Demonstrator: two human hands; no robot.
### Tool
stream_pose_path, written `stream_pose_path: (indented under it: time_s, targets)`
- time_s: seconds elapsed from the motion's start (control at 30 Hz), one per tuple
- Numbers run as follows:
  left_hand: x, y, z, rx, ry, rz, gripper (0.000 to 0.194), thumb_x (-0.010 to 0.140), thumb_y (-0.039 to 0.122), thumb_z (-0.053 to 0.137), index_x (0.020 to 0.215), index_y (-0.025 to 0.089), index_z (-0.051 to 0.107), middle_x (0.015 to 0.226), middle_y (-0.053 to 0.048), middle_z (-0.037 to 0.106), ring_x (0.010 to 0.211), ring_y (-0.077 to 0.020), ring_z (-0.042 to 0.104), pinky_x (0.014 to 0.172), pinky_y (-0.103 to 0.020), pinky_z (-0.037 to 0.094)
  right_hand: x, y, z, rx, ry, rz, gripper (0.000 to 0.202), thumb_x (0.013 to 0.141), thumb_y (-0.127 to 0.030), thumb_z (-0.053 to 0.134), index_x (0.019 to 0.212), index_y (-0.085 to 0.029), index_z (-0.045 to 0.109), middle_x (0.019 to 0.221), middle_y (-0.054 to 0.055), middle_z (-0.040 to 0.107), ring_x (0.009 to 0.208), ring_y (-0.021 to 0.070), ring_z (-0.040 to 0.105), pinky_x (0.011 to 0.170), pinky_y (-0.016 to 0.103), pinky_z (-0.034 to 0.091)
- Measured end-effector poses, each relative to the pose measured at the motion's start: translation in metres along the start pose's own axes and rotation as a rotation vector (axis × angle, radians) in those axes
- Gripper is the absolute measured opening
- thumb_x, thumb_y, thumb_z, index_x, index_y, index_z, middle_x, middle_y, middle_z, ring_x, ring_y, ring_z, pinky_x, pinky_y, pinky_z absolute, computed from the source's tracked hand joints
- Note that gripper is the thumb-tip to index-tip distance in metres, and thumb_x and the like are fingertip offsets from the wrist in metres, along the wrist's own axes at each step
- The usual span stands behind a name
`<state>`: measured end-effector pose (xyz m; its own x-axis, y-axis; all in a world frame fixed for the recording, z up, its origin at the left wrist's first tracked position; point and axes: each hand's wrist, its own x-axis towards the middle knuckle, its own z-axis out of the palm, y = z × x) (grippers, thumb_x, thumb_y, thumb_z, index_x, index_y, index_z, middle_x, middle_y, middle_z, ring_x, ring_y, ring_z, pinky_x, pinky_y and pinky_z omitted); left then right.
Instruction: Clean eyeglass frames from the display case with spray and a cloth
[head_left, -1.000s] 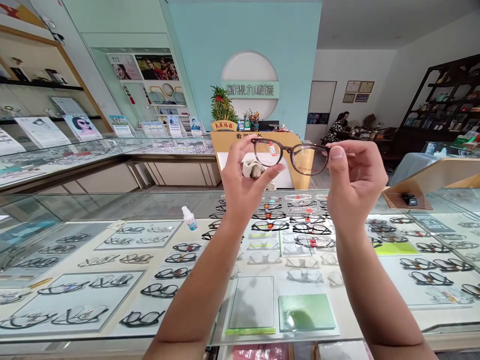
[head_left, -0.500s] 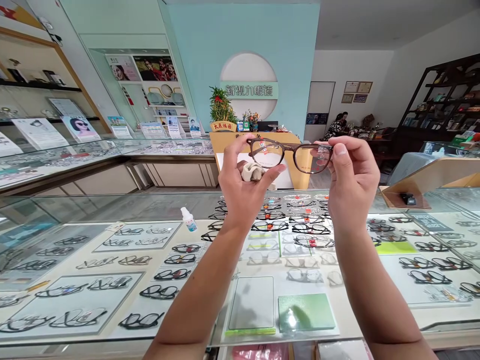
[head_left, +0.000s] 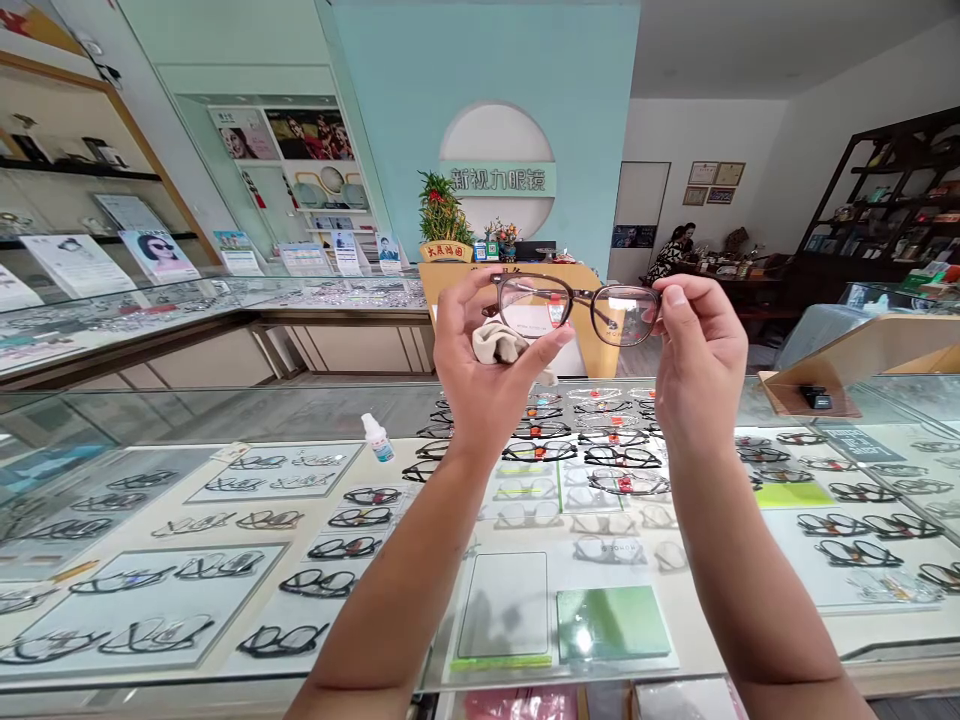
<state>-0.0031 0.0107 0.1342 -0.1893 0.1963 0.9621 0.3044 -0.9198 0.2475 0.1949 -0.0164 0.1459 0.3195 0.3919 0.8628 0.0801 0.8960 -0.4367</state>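
Held up in front of me is a pair of dark-rimmed eyeglasses (head_left: pixel 582 296) with clear lenses, lettering and a small red mark showing on or through them. My left hand (head_left: pixel 487 350) grips the left side of the frame, and a crumpled beige cloth (head_left: pixel 498 343) is tucked in the same palm. At the other end, my right hand (head_left: pixel 701 360) pinches the right side between thumb and fingers. Below them, several rows of eyeglasses (head_left: pixel 622 456) are laid out at the glass counter.
A small white spray bottle (head_left: pixel 378 438) stands on the glass counter (head_left: pixel 225 420) to the left. Near the front are a green pad (head_left: pixel 613 624) and a framed clear panel (head_left: pixel 504 605). A wooden stand (head_left: pixel 862 360) is at right. A person (head_left: pixel 671 252) sits far back.
The eyeglasses have turned slightly, so the lenses sit at a different angle and the red mark appears farther right in the left lens. My right hand has shifted slightly left.
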Motion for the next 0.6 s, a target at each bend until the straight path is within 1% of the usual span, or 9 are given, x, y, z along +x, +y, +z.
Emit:
stream_pose_path:
  time_s: [0.1,0.27,0.37,0.47,0.53,0.6]
  targets:
    - [-0.003,0.003,0.004,-0.102,0.007,-0.079,0.083,0.083,0.073,0.088,0.146,0.032,0.054,0.13,-0.01,0.076,0.121,-0.031,0.078,0.1,-0.047,0.066,0.0,-0.001,0.001,0.012,-0.013,0.039,0.024,0.106,-0.051,0.072,0.105,-0.027,0.075,0.098,0.001,0.069,0.09,0.0157,0.07,0.086,0.031,0.061]
    - [-0.008,0.015,0.011,-0.27,0.055,-0.228,0.079,0.082,0.066,0.093,0.143,0.033,0.055,0.124,-0.008,0.079,0.113,-0.0261,0.081,0.092,-0.039,0.068,-0.002,-0.001,0.003,0.063,-0.014,0.117,0.022,0.104,-0.048,0.075,0.097,-0.027,0.074,0.094,-0.001,0.069,0.084,0.0139,0.068,0.081,0.028,0.058]
    - [-0.008,0.024,0.011,-0.33,0.084,-0.32,0.079,0.077,0.062,0.098,0.137,0.032,0.057,0.12,-0.007,0.08,0.111,-0.0245,0.081,0.086,-0.035,0.068,-0.001,0.0,0.002,0.067,-0.035,0.167,0.022,0.103,-0.047,0.075,0.096,-0.027,0.073,0.092,-0.001,0.068,0.084,0.0143,0.067,0.08,0.028,0.058]
    - [-0.005,0.029,0.01,-0.407,0.096,-0.467,0.082,0.069,0.058,0.104,0.133,0.032,0.06,0.114,-0.005,0.081,0.105,-0.0224,0.082,0.081,-0.03,0.066,0.001,0.002,0.0,0.066,-0.045,0.194,0.022,0.101,-0.048,0.076,0.094,-0.028,0.072,0.089,-0.001,0.067,0.084,0.0157,0.068,0.079,0.029,0.059]
    - [-0.001,0.031,0.009,-0.484,0.091,-0.587,0.078,0.067,0.057,0.105,0.128,0.032,0.063,0.104,-0.001,0.08,0.092,-0.0176,0.081,0.071,-0.025,0.063,0.002,0.002,-0.003,0.081,-0.067,0.2,0.025,0.103,-0.053,0.072,0.095,-0.028,0.072,0.091,0.001,0.069,0.086,0.0173,0.07,0.078,0.03,0.059]
    - [0.003,0.031,0.006,-0.6,0.074,-0.73,0.067,0.069,0.054,0.104,0.12,0.03,0.067,0.09,0.003,0.076,0.068,-0.0095,0.071,0.056,-0.019,0.054,0.002,0.0,-0.004,0.087,-0.114,0.178,0.033,0.106,-0.059,0.062,0.1,-0.029,0.074,0.096,0.003,0.073,0.09,0.0195,0.072,0.08,0.034,0.06]
